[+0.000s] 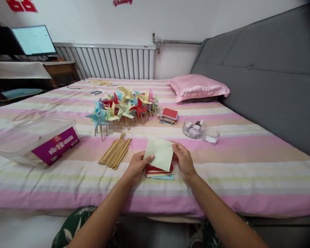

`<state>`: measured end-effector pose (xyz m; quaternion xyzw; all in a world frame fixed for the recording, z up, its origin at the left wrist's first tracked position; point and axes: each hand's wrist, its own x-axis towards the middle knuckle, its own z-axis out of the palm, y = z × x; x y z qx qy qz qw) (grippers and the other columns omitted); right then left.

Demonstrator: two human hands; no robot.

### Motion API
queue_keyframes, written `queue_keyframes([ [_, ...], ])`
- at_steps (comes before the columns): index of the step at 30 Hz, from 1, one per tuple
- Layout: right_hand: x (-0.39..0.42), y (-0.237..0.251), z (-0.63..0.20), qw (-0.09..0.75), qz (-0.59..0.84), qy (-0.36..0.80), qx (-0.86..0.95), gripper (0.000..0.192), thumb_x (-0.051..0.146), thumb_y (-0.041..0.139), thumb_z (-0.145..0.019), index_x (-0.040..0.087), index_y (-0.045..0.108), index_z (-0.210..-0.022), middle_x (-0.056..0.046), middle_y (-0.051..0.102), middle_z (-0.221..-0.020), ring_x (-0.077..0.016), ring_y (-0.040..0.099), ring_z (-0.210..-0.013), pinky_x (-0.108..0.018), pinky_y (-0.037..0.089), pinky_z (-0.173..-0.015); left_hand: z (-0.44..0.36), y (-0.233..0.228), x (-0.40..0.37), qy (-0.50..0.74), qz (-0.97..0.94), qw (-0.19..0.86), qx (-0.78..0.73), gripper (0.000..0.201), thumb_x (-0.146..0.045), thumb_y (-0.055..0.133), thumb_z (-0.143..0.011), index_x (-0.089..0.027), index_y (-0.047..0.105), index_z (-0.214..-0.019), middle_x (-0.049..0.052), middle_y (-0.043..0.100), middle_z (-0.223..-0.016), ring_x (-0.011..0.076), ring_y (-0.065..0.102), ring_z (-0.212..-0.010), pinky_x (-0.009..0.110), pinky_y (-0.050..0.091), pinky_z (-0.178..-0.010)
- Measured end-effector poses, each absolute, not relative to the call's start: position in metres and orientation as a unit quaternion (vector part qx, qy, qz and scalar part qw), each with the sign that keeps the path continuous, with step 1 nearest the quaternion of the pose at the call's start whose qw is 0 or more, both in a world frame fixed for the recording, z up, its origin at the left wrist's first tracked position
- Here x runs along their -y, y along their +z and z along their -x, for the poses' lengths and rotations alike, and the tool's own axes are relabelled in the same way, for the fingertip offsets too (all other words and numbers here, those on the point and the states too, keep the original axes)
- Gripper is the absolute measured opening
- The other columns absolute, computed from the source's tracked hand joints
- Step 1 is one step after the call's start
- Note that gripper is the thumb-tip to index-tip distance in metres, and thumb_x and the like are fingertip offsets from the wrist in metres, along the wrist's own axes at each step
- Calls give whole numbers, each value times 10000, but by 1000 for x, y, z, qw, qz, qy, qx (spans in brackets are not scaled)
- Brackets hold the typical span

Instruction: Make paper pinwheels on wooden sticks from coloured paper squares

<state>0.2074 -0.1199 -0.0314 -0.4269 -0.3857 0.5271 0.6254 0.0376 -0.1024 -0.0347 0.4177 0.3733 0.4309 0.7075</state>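
A pale green square of paper with slits running in from its corners is held between my two hands. My left hand pinches its lower left edge, thumb on top. At the upper right corner, the fingers of my right hand grip the paper. Just beneath it lies a stack of coloured paper squares, with red, cream and blue edges showing. To the left is a bundle of thin wooden sticks. Finished paper pinwheels on sticks are clustered behind it.
A clear plastic box with a purple label sits at the left. Another pile of paper squares lies beyond my hands, near a round clear container with small packets and its lid. A pink pillow rests by the grey headboard.
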Motion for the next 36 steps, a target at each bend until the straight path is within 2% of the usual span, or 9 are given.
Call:
queue_keyframes([
  [6,125,-26,-207,601,399,557,411,405,374,701,-680,191,556,-1011,-14,689,-680,-182,641,-582,-284,503,-560,-38,-32,103,455,-409,703,-361,231,-274,742,-645,-100,685,-785,74,699,-702,148,614,-616,242,478,-591],
  [10,125,-27,-206,603,406,551,410,277,359,710,-663,177,623,-854,-14,678,-662,-172,635,-584,-298,511,-596,-37,-29,104,465,-409,701,-355,210,-266,729,-663,-104,680,-788,68,698,-696,148,618,-607,240,484,-576],
  [15,119,-29,-210,640,461,434,435,185,343,698,-666,171,642,-708,10,626,-600,-122,568,-550,-237,468,-528,-37,-27,103,485,-418,682,-353,253,-266,712,-687,-112,678,-886,83,706,-816,149,645,-705,222,496,-636],
  [20,115,-34,-219,680,457,314,479,123,292,668,-716,202,681,-798,-41,668,-884,-155,602,-754,-243,473,-569,-31,-25,99,530,-365,659,-388,316,-332,674,-727,-105,653,-946,112,692,-897,156,653,-787,219,505,-685],
  [26,120,-35,-217,627,405,293,597,116,194,639,-747,266,723,-783,-61,563,-1171,-215,519,-1071,-343,466,-820,-20,-14,97,459,-270,759,-375,430,-454,523,-814,-60,652,-932,125,688,-818,146,644,-644,227,520,-619],
  [28,121,-34,-214,604,398,288,627,145,157,647,-733,273,728,-762,-48,529,-1227,-222,473,-1126,-379,411,-920,-18,-12,97,435,-262,776,-375,392,-414,565,-798,-58,659,-933,121,693,-830,146,639,-643,220,514,-599],
  [31,123,-33,-212,578,393,295,652,192,108,629,-726,271,730,-732,-26,465,-1305,-229,442,-1154,-402,374,-966,-18,-12,97,447,-295,755,-378,304,-252,663,-738,-86,653,-993,100,702,-891,145,639,-690,205,503,-614],
  [34,123,-35,-211,559,398,301,662,242,63,596,-717,266,728,-727,-11,427,-1341,-230,430,-1165,-408,355,-983,-18,-15,97,459,-358,738,-341,421,-173,696,-699,-147,608,-1110,87,681,-1032,162,642,-793,217,500,-676],
  [36,122,-36,-211,552,400,306,664,260,47,582,-710,263,726,-725,-8,419,-1348,-227,431,-1161,-401,362,-977,-17,-17,97,434,-386,747,-324,441,-187,693,-704,-148,596,-1132,98,679,-1033,174,643,-798,234,501,-682],
])
